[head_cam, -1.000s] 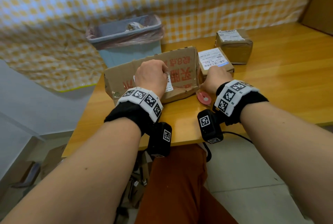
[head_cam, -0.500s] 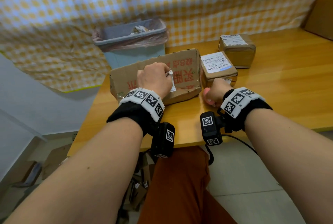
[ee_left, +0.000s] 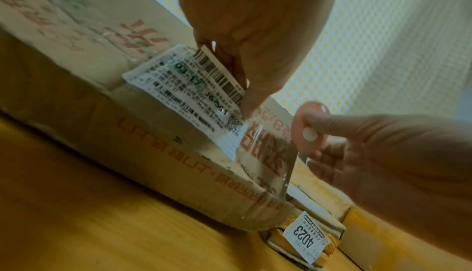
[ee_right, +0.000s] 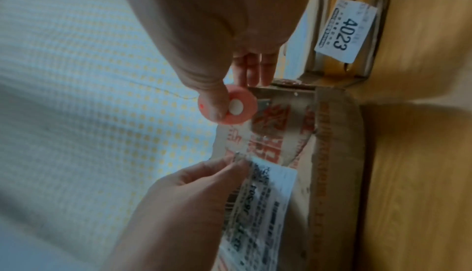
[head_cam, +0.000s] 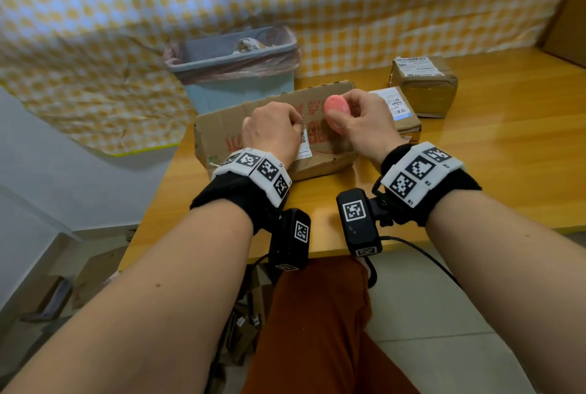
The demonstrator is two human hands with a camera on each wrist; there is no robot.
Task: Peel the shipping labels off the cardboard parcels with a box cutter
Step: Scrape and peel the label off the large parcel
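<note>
A flat cardboard parcel (head_cam: 222,136) with red print lies on the wooden table (head_cam: 491,171). Its white shipping label (ee_left: 178,93) is stuck on the top face, with the far edge lifted. My left hand (head_cam: 298,122) pinches that lifted barcode edge (ee_left: 219,73) between thumb and fingers. My right hand (head_cam: 352,114) grips a round pink box cutter (head_cam: 336,109) with a white button (ee_right: 235,107). It holds the cutter just above the parcel, to the right of the label and clear of it. The same label (ee_right: 263,204) shows in the right wrist view.
Two small labelled boxes (head_cam: 401,111) (head_cam: 425,82) sit right of the parcel; the nearer one carries a "4023" tag (ee_right: 342,35). A lined blue bin (head_cam: 234,76) stands behind the table's left end. A checked cloth covers the wall.
My right hand has taken the pink cutter from the table beside the parcel and raised it over the parcel's top. My left hand has stayed on the label's edge.
</note>
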